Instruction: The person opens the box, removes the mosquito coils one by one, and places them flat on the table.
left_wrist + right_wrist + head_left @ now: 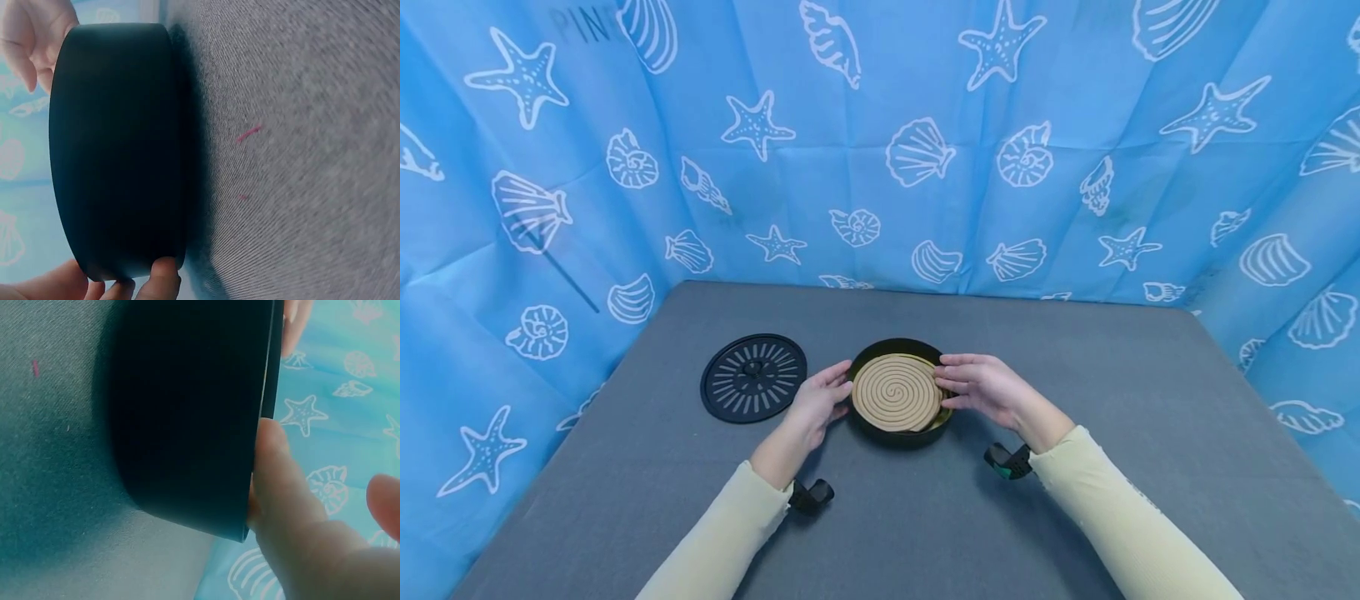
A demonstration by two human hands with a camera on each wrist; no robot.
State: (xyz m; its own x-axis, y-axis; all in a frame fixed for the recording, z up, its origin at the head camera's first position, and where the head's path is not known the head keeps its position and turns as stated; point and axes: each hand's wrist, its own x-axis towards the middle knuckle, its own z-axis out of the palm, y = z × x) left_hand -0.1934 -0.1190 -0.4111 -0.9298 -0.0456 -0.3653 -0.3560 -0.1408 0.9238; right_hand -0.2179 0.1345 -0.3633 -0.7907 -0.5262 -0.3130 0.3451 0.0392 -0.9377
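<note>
A round black mosquito coil tin sits on the table with a tan spiral mosquito coil inside. Another coil edge and a yellowish inner surface show beneath it at the right. My left hand holds the tin's left side, its fingers against the outer wall and the thumb near the rim. Over the right rim reach the fingers of my right hand, their tips at the coil's edge; in the right wrist view a fingertip lies at the rim and the thumb stands apart.
Left of the tin lies a black slotted lid with a small knob. The grey cloth-covered table reaches back to a blue curtain printed with shells and starfish. Black wrist cameras hang beneath both forearms.
</note>
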